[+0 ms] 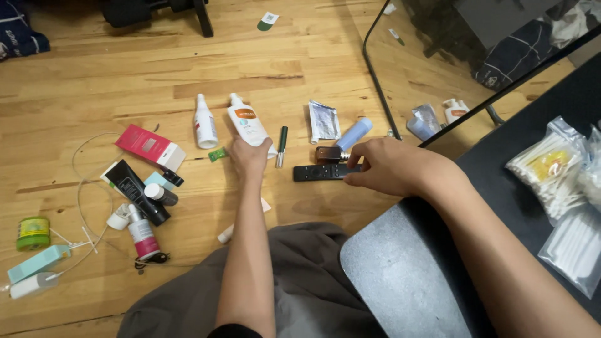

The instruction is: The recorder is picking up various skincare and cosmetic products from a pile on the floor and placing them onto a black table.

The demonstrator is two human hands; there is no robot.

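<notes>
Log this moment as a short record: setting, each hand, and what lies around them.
setting: wooden floor strewn with toiletries
left hand: grip on the base of a white bottle with orange label
right hand: fingertips on a black remote
near the remote: brown bottle, blue tube, dark green pen
left side: pink box, black tube, green jar

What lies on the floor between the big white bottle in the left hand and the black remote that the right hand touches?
A slim dark green pen-like tube lies there, between the white bottle and the black remote, apart from both. The head view shows it.
</notes>
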